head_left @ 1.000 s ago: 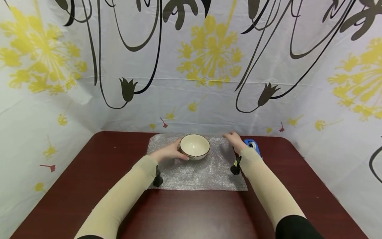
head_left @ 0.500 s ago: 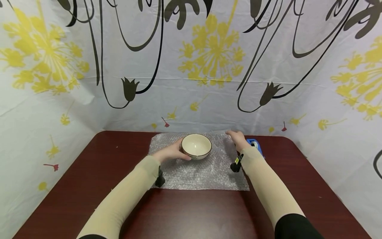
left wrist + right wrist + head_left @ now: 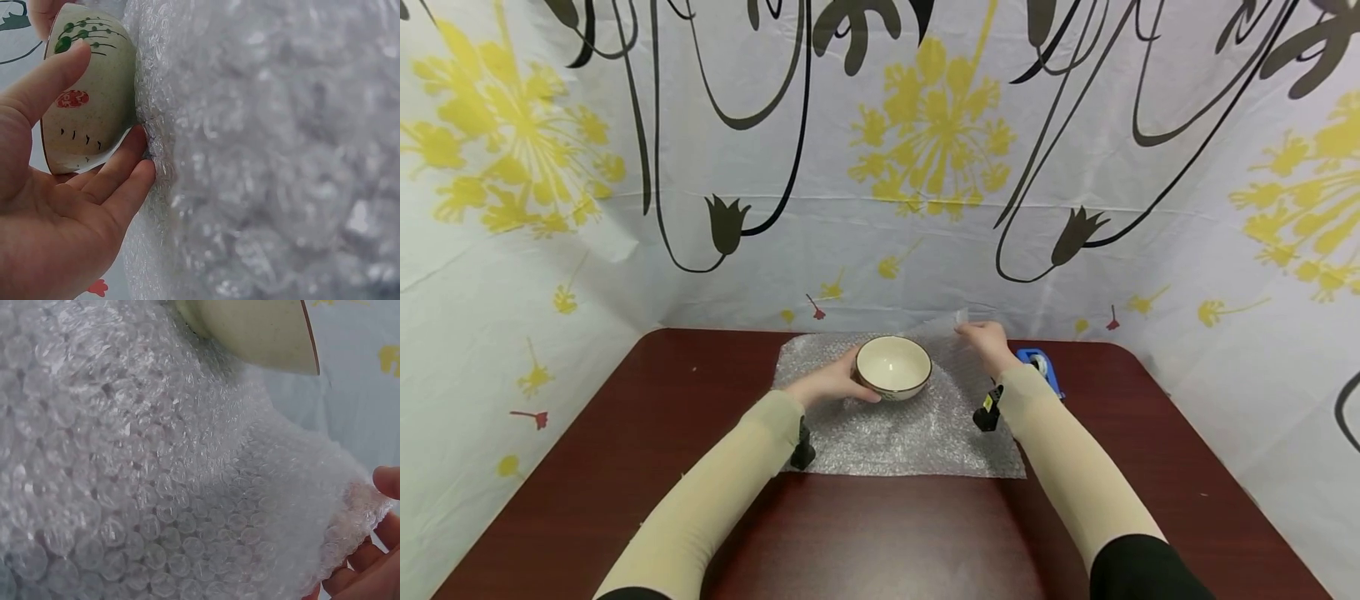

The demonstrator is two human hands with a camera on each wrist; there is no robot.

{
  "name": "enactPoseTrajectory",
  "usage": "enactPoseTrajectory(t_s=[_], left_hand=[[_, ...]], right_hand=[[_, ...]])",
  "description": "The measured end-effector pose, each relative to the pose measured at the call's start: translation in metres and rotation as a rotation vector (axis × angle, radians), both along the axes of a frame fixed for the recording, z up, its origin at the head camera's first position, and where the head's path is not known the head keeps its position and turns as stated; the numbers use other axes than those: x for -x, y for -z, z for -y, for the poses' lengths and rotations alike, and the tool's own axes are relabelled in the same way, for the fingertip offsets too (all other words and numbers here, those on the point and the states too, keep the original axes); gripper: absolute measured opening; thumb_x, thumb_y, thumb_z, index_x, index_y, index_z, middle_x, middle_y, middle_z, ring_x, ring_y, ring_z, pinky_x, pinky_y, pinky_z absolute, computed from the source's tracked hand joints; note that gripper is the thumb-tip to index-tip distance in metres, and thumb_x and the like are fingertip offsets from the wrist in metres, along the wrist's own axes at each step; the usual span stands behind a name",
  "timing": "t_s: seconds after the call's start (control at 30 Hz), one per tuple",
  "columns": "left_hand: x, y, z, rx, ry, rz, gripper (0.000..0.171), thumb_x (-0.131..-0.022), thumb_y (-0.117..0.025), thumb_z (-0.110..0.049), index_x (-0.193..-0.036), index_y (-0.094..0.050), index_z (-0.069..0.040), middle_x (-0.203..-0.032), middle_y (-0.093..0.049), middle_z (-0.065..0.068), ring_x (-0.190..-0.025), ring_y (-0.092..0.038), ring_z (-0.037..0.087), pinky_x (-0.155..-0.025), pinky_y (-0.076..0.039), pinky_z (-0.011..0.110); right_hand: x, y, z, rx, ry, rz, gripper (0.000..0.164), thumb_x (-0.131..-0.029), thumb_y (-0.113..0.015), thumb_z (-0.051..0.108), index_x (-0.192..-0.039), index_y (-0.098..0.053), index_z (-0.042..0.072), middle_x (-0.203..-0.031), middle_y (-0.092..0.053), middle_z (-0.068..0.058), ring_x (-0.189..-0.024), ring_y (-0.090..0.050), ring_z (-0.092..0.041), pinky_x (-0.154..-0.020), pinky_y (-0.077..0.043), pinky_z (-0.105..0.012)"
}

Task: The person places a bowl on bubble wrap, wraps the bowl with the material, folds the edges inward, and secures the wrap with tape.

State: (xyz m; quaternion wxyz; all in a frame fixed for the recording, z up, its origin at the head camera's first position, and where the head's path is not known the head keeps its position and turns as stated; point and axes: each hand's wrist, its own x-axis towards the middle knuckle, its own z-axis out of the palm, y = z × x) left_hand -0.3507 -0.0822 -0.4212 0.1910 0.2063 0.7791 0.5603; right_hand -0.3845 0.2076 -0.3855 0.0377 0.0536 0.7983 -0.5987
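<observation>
A cream bowl (image 3: 892, 365) with a dark rim stands upright on a sheet of bubble wrap (image 3: 910, 446). My left hand (image 3: 831, 382) holds the bowl by its left side. The left wrist view shows the thumb on the bowl's painted wall (image 3: 94, 81), near green dots and a red seal, with the fingers spread along its side and base. At the sheet's far right corner, my right hand (image 3: 988, 343) pinches the bubble wrap and holds that corner raised. In the right wrist view the lifted edge (image 3: 350, 519) lies between thumb and fingers of the right hand (image 3: 375, 562).
A blue tape dispenser (image 3: 1040, 367) with a roll of tape lies just right of my right wrist. The dark red tabletop (image 3: 910, 533) runs back to a white curtain (image 3: 820, 275) printed with yellow and grey plants. Each wrist wears a small black camera (image 3: 987, 414).
My right hand has taken hold of the bubble wrap's far right corner and lifted it up, a little leftward. My left hand and the bowl have stayed in place on the sheet.
</observation>
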Motion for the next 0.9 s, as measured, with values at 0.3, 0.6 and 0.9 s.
enactPoseTrajectory(t_s=[0.3,0.6,0.9], left_hand=[[-0.001,0.000,0.000,0.007,-0.004,0.009,0.101,-0.077,-0.079,0.001,-0.154,-0.014,-0.008,-0.150,-0.029,0.018,-0.134,-0.036,0.034,-0.103,-0.041,0.044],[-0.005,-0.003,0.000,0.023,-0.014,-0.008,0.099,-0.077,-0.080,-0.001,-0.153,-0.016,-0.006,-0.148,-0.031,0.018,-0.134,-0.037,0.034,-0.103,-0.041,0.043],[-0.003,-0.001,0.000,0.055,-0.026,-0.029,0.099,-0.075,-0.082,-0.002,-0.152,-0.019,-0.004,-0.146,-0.034,0.019,-0.132,-0.039,0.034,-0.104,-0.039,0.044]], right_hand=[[-0.008,-0.014,0.006,-0.227,-0.020,-0.146,0.041,-0.098,-0.055,0.026,-0.128,-0.062,-0.002,-0.132,-0.056,-0.020,-0.121,-0.051,-0.032,-0.100,-0.042,-0.048],[-0.017,-0.042,0.028,-0.204,-0.104,-0.169,0.041,-0.097,-0.059,0.033,-0.125,-0.065,0.004,-0.127,-0.060,-0.015,-0.117,-0.053,-0.031,-0.098,-0.043,-0.048],[-0.032,-0.047,0.056,-0.355,-0.208,-0.260,0.031,-0.094,-0.062,0.027,-0.113,-0.073,0.006,-0.122,-0.065,-0.011,-0.116,-0.057,-0.026,-0.092,-0.047,-0.043]])
